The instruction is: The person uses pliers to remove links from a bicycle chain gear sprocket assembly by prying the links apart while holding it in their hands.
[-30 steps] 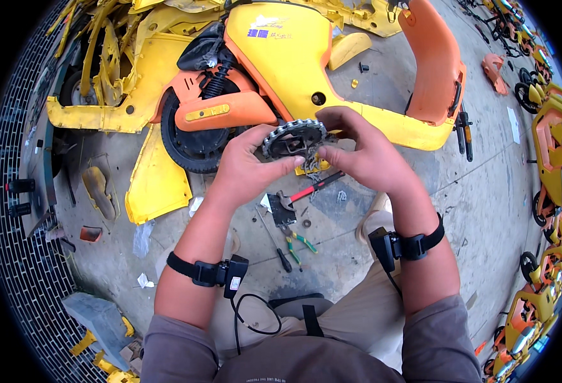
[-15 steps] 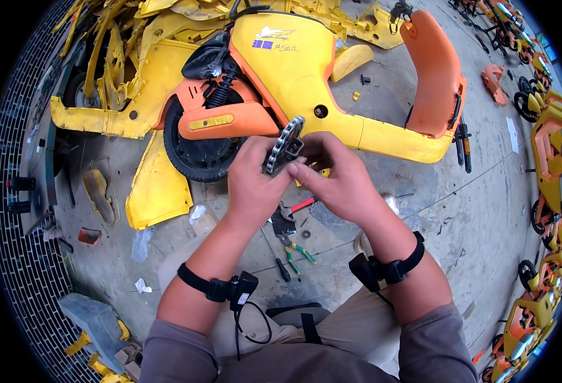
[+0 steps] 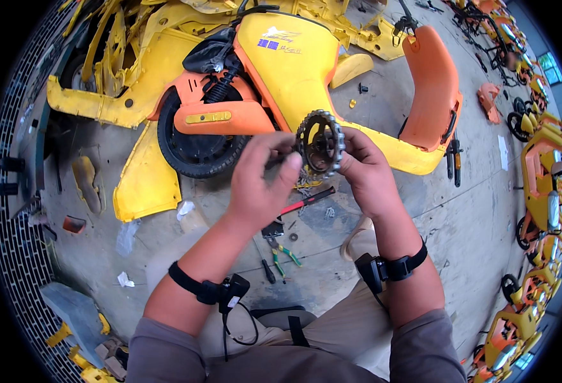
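Grey concrete floor (image 3: 466, 236), brick wall (image 3: 22, 249) off its left edge; my right hand (image 3: 368, 177) pinches a toothed metal ring (image 3: 322, 150) up over it, near the yellow-orange scooter (image 3: 297, 73); left hand (image 3: 260, 180) half-curled by the ring's left rim, can't tell if it's gripping tbh

Soft, diffuse daylight is spreading evenly over the concrete floor (image 3: 472, 223), which is showing a middling brightness with faint, blurred-edged shadows. Deeper gloom is lying around the black wheel (image 3: 207, 148) toward ten o'clock. Window panes (image 3: 550, 67) at two o'clock are glowing pale blue near the dark rim. The fisheye lens is bowing the brick wall (image 3: 19, 255) at nine o'clock and bending the scooter row (image 3: 539, 185) at three; black is swallowing the corners. Near the center, the hands (image 3: 255, 185) are looking slightly soft, while the toothed ring (image 3: 339, 142) is appearing fairly crisp.
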`<action>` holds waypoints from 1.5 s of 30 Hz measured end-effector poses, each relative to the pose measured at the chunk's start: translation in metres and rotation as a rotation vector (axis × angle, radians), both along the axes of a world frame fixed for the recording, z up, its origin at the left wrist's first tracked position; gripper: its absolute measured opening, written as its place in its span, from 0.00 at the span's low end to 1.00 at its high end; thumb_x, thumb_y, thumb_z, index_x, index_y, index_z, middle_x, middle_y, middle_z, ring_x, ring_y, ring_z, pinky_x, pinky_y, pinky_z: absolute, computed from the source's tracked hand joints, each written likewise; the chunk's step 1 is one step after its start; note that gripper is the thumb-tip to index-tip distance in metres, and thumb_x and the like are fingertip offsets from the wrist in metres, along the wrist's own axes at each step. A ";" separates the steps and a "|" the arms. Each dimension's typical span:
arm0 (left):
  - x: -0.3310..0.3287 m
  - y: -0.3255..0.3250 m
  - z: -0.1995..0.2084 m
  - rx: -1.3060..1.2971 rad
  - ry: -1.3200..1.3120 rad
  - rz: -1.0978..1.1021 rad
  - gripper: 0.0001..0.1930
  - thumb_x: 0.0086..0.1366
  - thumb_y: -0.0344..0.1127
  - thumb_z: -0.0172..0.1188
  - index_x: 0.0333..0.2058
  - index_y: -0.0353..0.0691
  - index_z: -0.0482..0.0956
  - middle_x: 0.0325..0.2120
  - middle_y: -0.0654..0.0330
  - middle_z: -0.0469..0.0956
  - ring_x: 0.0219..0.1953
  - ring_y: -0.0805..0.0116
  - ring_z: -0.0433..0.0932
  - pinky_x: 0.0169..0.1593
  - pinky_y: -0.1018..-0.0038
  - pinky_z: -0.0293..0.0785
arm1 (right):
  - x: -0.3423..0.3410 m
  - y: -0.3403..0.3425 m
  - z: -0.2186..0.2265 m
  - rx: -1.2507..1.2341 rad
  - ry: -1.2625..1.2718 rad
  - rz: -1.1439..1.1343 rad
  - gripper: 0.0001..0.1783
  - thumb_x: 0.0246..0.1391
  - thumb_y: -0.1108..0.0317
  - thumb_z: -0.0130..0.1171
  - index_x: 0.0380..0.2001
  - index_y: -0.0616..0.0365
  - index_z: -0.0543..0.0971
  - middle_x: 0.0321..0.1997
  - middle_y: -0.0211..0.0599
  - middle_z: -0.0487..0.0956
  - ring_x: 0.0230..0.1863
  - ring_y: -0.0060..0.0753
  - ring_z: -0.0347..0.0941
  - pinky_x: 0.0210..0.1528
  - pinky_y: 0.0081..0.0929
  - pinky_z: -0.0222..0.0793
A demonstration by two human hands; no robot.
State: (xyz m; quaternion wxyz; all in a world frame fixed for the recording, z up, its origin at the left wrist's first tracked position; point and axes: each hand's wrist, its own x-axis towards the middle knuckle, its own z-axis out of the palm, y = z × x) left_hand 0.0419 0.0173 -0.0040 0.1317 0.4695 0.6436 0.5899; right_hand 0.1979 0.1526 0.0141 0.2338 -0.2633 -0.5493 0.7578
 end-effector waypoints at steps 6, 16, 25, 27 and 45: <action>-0.016 0.010 -0.012 -0.103 -0.648 -0.035 0.22 0.77 0.47 0.55 0.55 0.31 0.75 0.48 0.56 0.80 0.49 0.69 0.78 0.57 0.71 0.72 | 0.007 0.002 0.005 -0.169 0.094 0.016 0.25 0.64 0.72 0.60 0.63 0.65 0.72 0.55 0.38 0.79 0.54 0.31 0.78 0.57 0.32 0.76; -0.007 0.008 -0.012 -0.223 -1.314 -0.370 0.24 0.80 0.53 0.46 0.54 0.38 0.76 0.43 0.62 0.78 0.46 0.71 0.77 0.50 0.71 0.74 | 0.014 0.007 0.007 -0.351 0.268 0.022 0.29 0.63 0.74 0.59 0.66 0.65 0.67 0.62 0.52 0.76 0.58 0.44 0.79 0.62 0.39 0.75; -0.003 0.008 -0.009 -0.190 -1.152 -0.274 0.17 0.78 0.46 0.54 0.50 0.37 0.78 0.37 0.65 0.76 0.32 0.78 0.68 0.37 0.80 0.67 | 0.018 0.015 0.005 -0.372 0.315 0.054 0.31 0.60 0.76 0.56 0.67 0.63 0.66 0.64 0.58 0.74 0.59 0.46 0.78 0.64 0.36 0.73; -0.003 0.007 -0.007 -0.186 -1.125 -0.249 0.17 0.78 0.46 0.53 0.50 0.37 0.78 0.37 0.65 0.76 0.31 0.78 0.68 0.36 0.81 0.67 | 0.014 0.013 0.008 -0.388 0.301 0.040 0.30 0.60 0.78 0.57 0.65 0.64 0.67 0.63 0.57 0.75 0.57 0.48 0.79 0.63 0.39 0.74; -0.004 0.009 -0.001 -0.188 -1.007 -0.034 0.15 0.77 0.45 0.54 0.48 0.39 0.79 0.32 0.69 0.76 0.28 0.82 0.71 0.32 0.82 0.67 | 0.013 0.002 0.007 -0.180 -0.131 0.184 0.24 0.61 0.77 0.58 0.61 0.66 0.75 0.55 0.41 0.81 0.53 0.33 0.79 0.55 0.30 0.76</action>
